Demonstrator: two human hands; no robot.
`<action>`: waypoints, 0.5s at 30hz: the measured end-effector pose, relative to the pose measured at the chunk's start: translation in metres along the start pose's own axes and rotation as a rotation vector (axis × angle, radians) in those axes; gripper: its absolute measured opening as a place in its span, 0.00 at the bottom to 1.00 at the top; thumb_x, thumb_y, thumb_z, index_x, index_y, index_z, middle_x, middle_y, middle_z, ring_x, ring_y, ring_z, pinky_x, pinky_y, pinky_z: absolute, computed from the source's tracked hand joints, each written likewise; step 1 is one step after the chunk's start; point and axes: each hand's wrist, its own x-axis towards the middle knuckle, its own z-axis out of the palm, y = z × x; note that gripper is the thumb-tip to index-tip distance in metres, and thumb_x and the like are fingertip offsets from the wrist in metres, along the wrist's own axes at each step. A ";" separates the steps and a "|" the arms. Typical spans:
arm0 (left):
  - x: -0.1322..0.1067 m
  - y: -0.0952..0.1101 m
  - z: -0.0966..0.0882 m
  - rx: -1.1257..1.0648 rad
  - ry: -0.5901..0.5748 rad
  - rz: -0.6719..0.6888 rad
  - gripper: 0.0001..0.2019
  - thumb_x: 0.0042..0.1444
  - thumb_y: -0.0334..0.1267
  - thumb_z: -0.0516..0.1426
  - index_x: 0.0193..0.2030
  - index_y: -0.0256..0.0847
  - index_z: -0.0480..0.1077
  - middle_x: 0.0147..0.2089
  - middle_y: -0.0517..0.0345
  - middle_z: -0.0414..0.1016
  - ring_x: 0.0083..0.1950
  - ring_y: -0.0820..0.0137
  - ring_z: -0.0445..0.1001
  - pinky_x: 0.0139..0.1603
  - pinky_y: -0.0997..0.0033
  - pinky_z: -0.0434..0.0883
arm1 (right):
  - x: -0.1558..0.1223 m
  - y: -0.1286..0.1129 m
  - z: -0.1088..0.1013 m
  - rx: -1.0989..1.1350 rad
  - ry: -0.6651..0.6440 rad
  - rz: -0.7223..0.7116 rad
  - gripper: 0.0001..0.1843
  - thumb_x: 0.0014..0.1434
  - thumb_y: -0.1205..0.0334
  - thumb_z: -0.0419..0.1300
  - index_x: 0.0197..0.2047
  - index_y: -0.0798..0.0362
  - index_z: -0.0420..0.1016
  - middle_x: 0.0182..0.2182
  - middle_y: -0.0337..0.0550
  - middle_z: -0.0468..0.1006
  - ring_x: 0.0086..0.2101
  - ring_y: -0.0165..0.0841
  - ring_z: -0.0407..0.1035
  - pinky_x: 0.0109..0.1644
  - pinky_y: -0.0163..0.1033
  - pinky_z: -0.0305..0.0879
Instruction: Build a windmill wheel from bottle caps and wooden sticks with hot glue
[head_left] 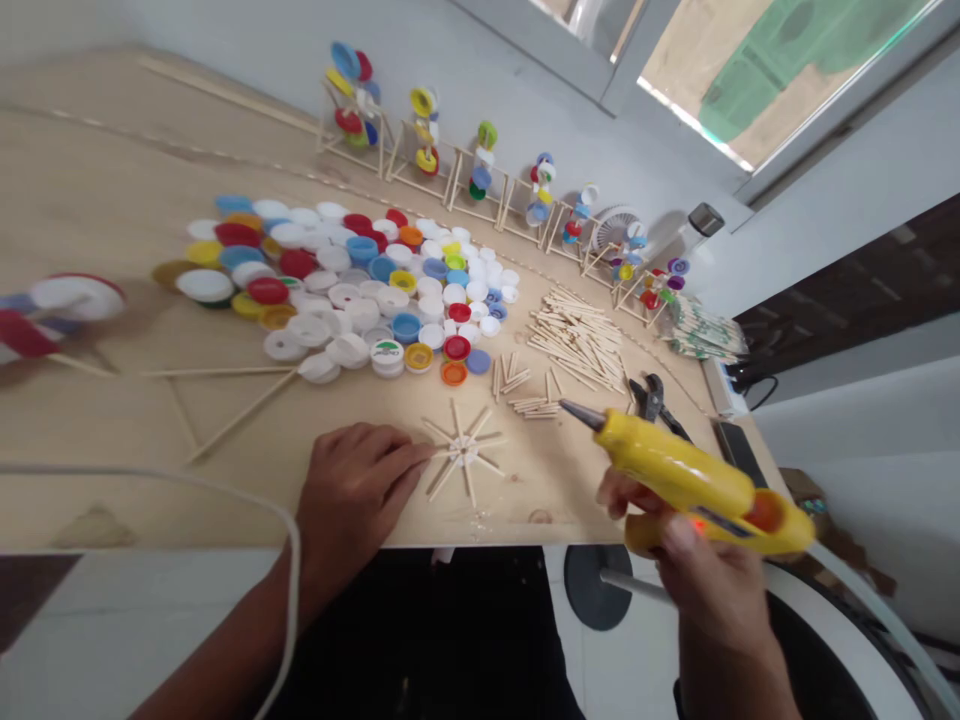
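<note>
the right hand is clamped on the handle of a yellow glue gun; a red light glows beside the thumb. the nozzle points left, raised above the wooden table. a pale, translucent length extends from the rear of the gun.

the left hand rests on the table, palm down, fingers close together. its fingertips meet the left spoke of a stick wheel; whether they pinch the spoke cannot be told. the wheel lies flat near the front edge, its sticks radiating from a pale hub.

just beyond the wheel: short cut sticks, in small groups. behind these: a larger stick pile, with black-handled pliers to its right. beyond the left hand: a broad spread of bottle caps, mostly white. at far left: a blurred cap-and-stick assembly.

along the wall: a row of stick frames bearing stacked caps, with a bottle and a white fan behind.
</note>
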 end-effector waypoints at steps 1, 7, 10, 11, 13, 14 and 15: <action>-0.001 -0.001 0.001 0.003 0.012 0.000 0.10 0.66 0.36 0.53 0.39 0.47 0.77 0.32 0.57 0.79 0.37 0.62 0.75 0.41 0.57 0.64 | 0.000 0.007 0.005 0.014 -0.024 0.047 0.16 0.65 0.42 0.61 0.44 0.44 0.79 0.36 0.44 0.80 0.35 0.37 0.74 0.39 0.43 0.74; -0.003 -0.004 0.002 0.006 -0.048 -0.025 0.11 0.65 0.37 0.53 0.41 0.47 0.78 0.34 0.56 0.80 0.38 0.62 0.77 0.43 0.56 0.65 | -0.002 0.054 0.034 0.060 -0.179 0.411 0.24 0.57 0.38 0.66 0.41 0.52 0.82 0.40 0.49 0.83 0.37 0.38 0.76 0.43 0.42 0.74; -0.003 -0.004 0.000 0.009 -0.059 -0.036 0.11 0.64 0.37 0.53 0.41 0.47 0.79 0.35 0.55 0.81 0.40 0.60 0.77 0.45 0.55 0.66 | -0.007 0.059 0.021 0.072 -0.031 0.426 0.23 0.57 0.39 0.67 0.41 0.52 0.82 0.39 0.48 0.83 0.37 0.36 0.75 0.41 0.39 0.73; -0.003 -0.005 0.001 0.006 -0.059 -0.029 0.11 0.64 0.37 0.53 0.41 0.47 0.79 0.36 0.55 0.81 0.40 0.60 0.78 0.45 0.55 0.66 | -0.008 0.058 0.012 0.048 0.036 0.406 0.23 0.57 0.40 0.67 0.41 0.52 0.83 0.38 0.47 0.82 0.35 0.35 0.74 0.38 0.37 0.71; -0.004 -0.006 0.003 0.003 -0.041 -0.010 0.11 0.64 0.37 0.54 0.41 0.47 0.78 0.36 0.55 0.80 0.40 0.59 0.77 0.45 0.55 0.66 | -0.008 0.058 -0.009 -0.031 0.170 0.356 0.22 0.58 0.42 0.66 0.42 0.52 0.82 0.35 0.46 0.81 0.32 0.33 0.71 0.32 0.34 0.66; -0.005 -0.007 0.005 0.007 -0.015 -0.005 0.11 0.65 0.37 0.53 0.41 0.47 0.78 0.35 0.55 0.80 0.39 0.59 0.77 0.45 0.55 0.65 | -0.008 0.059 -0.020 -0.079 0.238 0.330 0.22 0.58 0.42 0.66 0.43 0.52 0.82 0.34 0.46 0.80 0.31 0.33 0.70 0.30 0.34 0.64; -0.005 -0.009 0.007 0.014 0.013 -0.001 0.11 0.65 0.37 0.53 0.41 0.47 0.78 0.34 0.55 0.79 0.39 0.59 0.77 0.44 0.55 0.65 | -0.007 0.062 -0.032 -0.131 0.310 0.301 0.23 0.58 0.42 0.65 0.44 0.53 0.81 0.33 0.45 0.80 0.30 0.33 0.69 0.29 0.34 0.63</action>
